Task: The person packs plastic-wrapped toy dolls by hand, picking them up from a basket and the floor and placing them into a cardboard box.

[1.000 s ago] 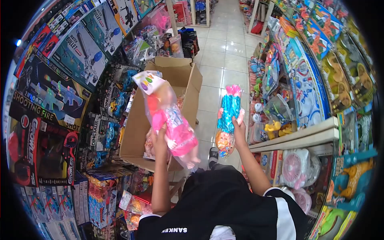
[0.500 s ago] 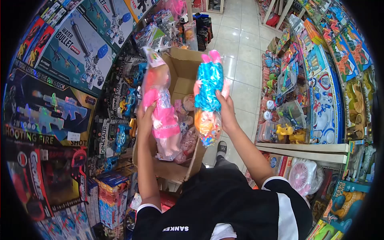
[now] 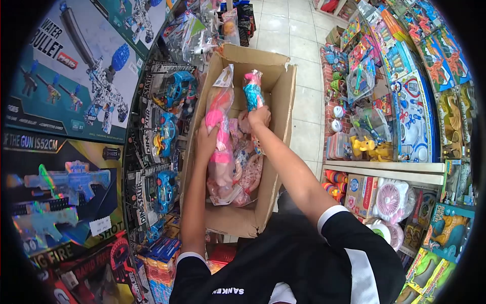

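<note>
Inside a tall cardboard box (image 3: 281,137), my left hand (image 3: 206,142) is closed around a bagged doll in pink (image 3: 221,126), which lies lengthwise along the box's left side. My right hand (image 3: 259,117) grips a bagged doll in shiny blue (image 3: 251,92); its pink-shod feet point to the far end, and my hand and forearm cover most of its lower part. Beneath and between them, several more dolls in clear wrap (image 3: 249,175) fill the near part of the box.
Left of the box hang packaged blue toys (image 3: 166,134), beside large boxed toy guns (image 3: 71,187). On the right, shelves (image 3: 390,175) hold a yellow animal toy (image 3: 361,146) and a wrapped pink fan (image 3: 391,196). A tiled floor (image 3: 306,76) runs between.
Both dolls have moved down into the box with my hands. The blue doll was above the box's right edge and is now inside it. The view has shifted closer to the left shelves.
</note>
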A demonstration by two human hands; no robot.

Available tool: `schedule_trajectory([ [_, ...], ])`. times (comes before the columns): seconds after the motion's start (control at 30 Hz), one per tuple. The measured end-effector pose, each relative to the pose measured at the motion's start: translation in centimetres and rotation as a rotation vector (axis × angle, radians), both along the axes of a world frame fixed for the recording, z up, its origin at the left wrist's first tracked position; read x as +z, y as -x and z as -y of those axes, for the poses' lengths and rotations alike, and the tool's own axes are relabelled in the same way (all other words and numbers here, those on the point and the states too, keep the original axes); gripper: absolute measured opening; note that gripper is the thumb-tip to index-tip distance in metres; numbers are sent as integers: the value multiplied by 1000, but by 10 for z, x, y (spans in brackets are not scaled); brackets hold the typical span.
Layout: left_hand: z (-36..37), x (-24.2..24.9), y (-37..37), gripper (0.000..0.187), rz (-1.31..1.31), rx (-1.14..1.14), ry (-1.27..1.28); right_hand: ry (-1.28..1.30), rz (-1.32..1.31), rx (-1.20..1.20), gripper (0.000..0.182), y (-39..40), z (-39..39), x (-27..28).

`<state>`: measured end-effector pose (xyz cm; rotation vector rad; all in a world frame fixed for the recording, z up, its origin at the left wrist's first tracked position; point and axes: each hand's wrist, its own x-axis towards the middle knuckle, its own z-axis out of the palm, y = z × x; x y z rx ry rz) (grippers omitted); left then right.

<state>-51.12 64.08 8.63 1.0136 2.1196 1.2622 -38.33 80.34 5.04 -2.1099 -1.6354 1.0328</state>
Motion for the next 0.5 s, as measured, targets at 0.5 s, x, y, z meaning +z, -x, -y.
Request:
schedule_trajectory([
  [0.5,-86,-34,-19,48,225,-123,-64,120,244,-55,44,-52,-2,-52],
])
